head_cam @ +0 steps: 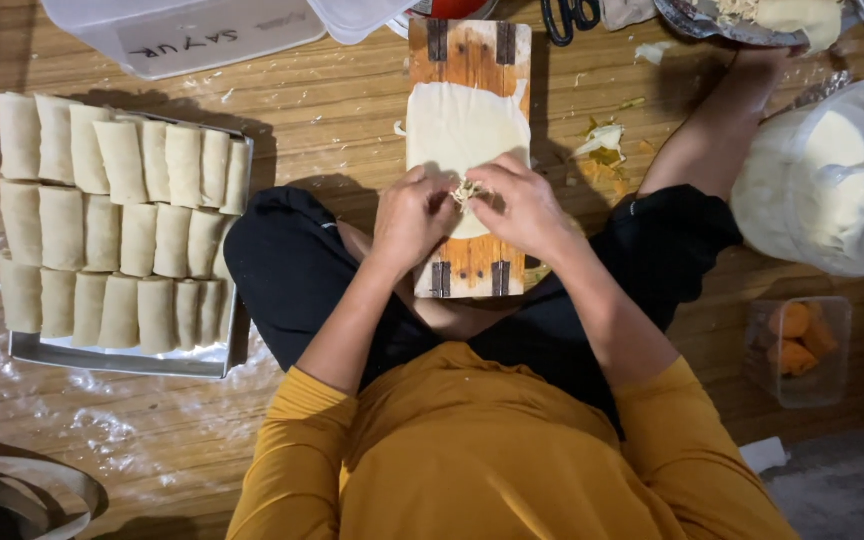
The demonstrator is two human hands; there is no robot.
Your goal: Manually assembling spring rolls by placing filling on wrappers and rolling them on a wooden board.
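Head view: left hand (410,215) and right hand (524,208) pinch a tuft of shredded filling (467,191) between curled fingertips, over the near end of a pale wrapper (464,130) whose long axis runs away from the fingers along the wooden board (469,50).

tray (117,360): well left of the hands, full of rolls (117,215)
tub (802,350): right, orange pieces
scissors (570,15): beyond the hands
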